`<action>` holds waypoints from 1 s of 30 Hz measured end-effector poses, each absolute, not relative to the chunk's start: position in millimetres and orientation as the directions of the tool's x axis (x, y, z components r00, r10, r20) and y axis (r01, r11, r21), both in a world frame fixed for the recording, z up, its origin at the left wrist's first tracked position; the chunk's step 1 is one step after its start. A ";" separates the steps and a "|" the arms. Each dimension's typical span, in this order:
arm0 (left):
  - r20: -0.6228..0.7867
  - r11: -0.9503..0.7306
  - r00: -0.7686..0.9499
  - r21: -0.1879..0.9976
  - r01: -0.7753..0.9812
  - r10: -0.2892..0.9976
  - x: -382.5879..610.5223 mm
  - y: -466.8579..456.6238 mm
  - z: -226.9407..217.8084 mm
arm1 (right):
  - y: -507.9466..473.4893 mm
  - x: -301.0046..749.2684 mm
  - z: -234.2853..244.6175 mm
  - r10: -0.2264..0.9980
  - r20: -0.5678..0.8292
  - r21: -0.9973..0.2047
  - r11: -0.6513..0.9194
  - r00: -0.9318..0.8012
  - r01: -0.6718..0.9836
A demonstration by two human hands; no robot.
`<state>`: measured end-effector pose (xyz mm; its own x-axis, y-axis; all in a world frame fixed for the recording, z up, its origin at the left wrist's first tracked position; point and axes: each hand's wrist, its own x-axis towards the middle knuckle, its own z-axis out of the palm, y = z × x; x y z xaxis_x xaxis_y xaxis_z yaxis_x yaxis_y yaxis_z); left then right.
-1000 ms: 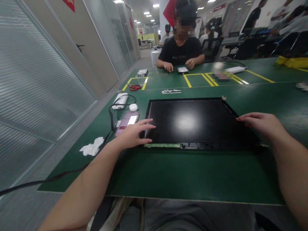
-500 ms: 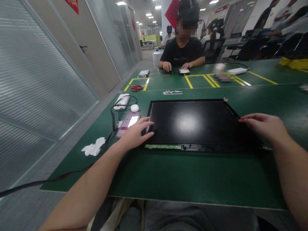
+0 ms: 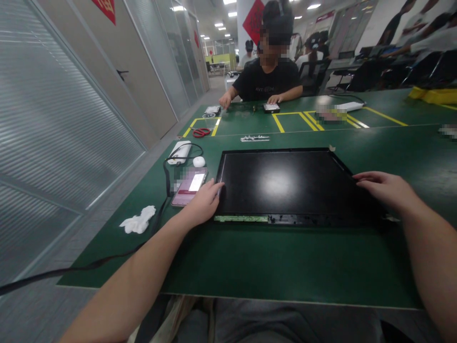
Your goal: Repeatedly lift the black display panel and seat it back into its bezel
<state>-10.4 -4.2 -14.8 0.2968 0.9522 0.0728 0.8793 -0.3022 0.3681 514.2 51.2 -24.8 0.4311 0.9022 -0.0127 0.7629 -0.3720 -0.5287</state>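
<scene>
glass partitions (image 3: 46, 124) line the office at ten o'clock, taking the black panel (image 3: 282, 186) as the dial's centre; the far end of the room is hard to make out. a green table (image 3: 293, 267) spreads under everything. at twelve sits a person in a black top (image 3: 267, 83); half a second ago that person's hands were both close in, and now one co-worker hand (image 3: 225, 100) has reached out towards eleven, near a boxy device (image 3: 213, 110), while the other rests on a second device (image 3: 271, 108).

the panel lies flat and has not visibly shifted, glare whitening its middle. the person's own left hand (image 3: 205, 200), at nine, had its fingers spread over the panel; now it has drawn back, fingers narrowed together at the rim. the right hand (image 3: 383, 188), at three, barely differs, fingers close together at the edge. whether either hand grips, i cannot tell. both forearms are cut off by the picture's border.

a phone (image 3: 189, 188), at nine, is partly behind the left hand; a crumpled tissue (image 3: 138, 220) lies at eight. a see-through cup (image 3: 210, 116) stands between ten and eleven beyond red scissors (image 3: 202, 133); its contents are unclear. pixelation hides something at one.
</scene>
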 end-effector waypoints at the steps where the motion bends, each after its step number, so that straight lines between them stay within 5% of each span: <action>1: 0.070 -0.308 0.304 0.355 0.883 0.950 -9.7 -4.3 -15.4 | 51.7 512.8 -25.2 0.909 -0.014 -0.507 -0.366 0.417 0.780; 9: 0.099 -0.267 0.248 0.380 0.886 0.964 -5.6 -4.4 -17.3 | 59.0 511.0 -35.9 0.926 0.015 -0.400 -0.341 0.378 0.851; 20: 0.153 -0.123 0.046 0.540 0.833 0.987 5.6 23.5 -22.8 | 60.3 513.7 -36.2 0.928 -0.003 -0.401 -0.343 0.373 0.849; 30: 0.183 -0.113 0.011 0.555 0.824 0.983 16.1 37.5 -23.3 | 66.3 524.6 -46.3 0.936 0.029 -0.391 -0.311 0.350 0.866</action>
<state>16.1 37.5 -23.3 0.0111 0.9830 0.1831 0.8240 -0.1127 0.5553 524.6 66.3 -46.3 0.3498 0.9364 0.0294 0.8661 -0.3112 -0.3912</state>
